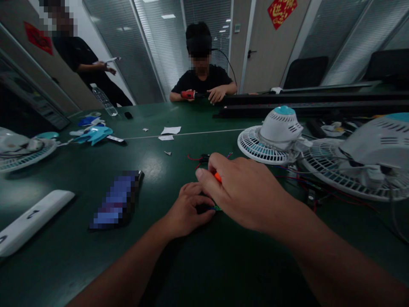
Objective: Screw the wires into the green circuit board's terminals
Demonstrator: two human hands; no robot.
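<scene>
My left hand rests low over the table, its thumb and fingers closed on a small green circuit board. Just above it, my right hand is wrapped round a tool with an orange handle. Most of that tool is hidden by the hand, so its tip and kind do not show. A small black part with red wires lies on the table beyond my right hand. Much of the board is covered by my fingers.
White fan heads with loose wires lie to the right. On the left are a phone, a white casing, blue fan blades and a bottle. A seated person opposite holds a red tool; another stands behind.
</scene>
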